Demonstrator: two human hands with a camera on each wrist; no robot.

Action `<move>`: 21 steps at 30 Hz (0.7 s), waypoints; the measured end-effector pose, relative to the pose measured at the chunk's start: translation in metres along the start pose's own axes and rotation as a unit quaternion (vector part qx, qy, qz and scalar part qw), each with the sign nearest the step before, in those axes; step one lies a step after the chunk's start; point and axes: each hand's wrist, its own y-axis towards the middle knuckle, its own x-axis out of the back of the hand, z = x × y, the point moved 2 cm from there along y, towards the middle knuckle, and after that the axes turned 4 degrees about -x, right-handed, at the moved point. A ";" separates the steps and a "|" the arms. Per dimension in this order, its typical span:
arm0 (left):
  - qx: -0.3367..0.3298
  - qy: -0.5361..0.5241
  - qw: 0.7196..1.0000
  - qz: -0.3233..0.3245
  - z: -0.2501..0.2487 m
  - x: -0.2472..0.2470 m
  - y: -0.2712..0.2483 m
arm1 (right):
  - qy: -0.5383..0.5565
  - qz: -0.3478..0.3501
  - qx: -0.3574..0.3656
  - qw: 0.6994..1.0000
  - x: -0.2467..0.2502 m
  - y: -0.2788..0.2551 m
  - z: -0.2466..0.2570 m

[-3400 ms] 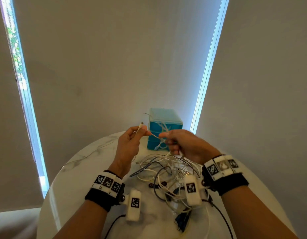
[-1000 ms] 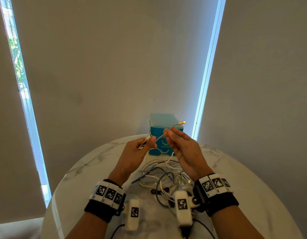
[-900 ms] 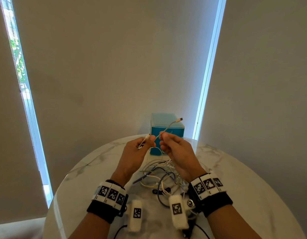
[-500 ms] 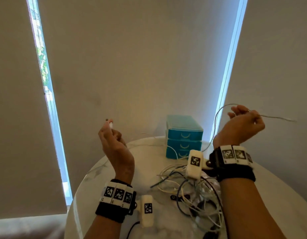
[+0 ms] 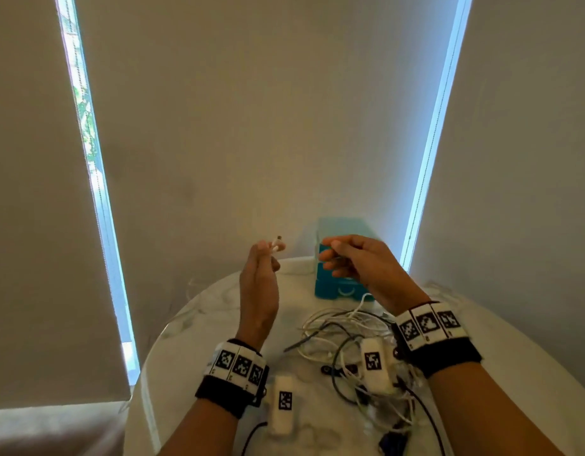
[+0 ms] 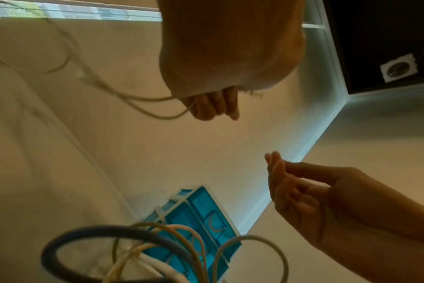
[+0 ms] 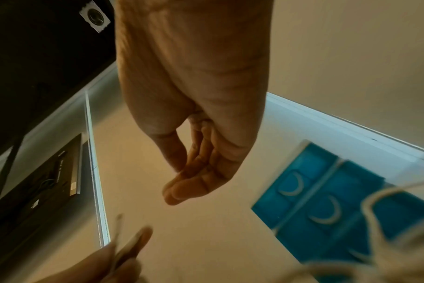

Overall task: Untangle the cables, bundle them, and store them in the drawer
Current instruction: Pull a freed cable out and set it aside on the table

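My left hand [image 5: 271,248] is raised above the table and pinches the plug end of a thin white cable [image 5: 277,242]. In the left wrist view that cable [image 6: 145,99] trails from the curled fingers [image 6: 215,107] in two loose strands. My right hand [image 5: 330,255] hovers close by, in front of the blue drawer unit [image 5: 337,287]. Its thumb nearly meets its loosely curled fingers [image 7: 182,181], and no cable shows between them. A tangle of white and dark cables [image 5: 343,337] lies on the table under my right wrist.
The round white marble table [image 5: 202,324] stands against a blind-covered window corner. All three drawers of the blue unit [image 7: 327,201] are closed. Bare table surface lies to the left of the tangle. A dark connector [image 5: 393,445] sits at the near edge.
My right hand, which had drawn the white cable far out to the right, has come back toward the left hand without it. The left hand still pinches the plug end.
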 end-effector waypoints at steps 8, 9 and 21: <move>-0.073 0.091 0.949 0.294 -0.003 -0.047 -0.028 | 0.044 -0.087 0.050 0.994 0.022 -0.037 -0.053; -0.073 0.083 0.946 0.305 -0.003 -0.051 -0.029 | 0.062 -0.104 0.058 0.991 0.024 -0.038 -0.058; 0.051 0.093 0.964 0.245 0.013 -0.033 -0.012 | -0.057 -0.143 0.031 0.988 0.041 -0.039 -0.075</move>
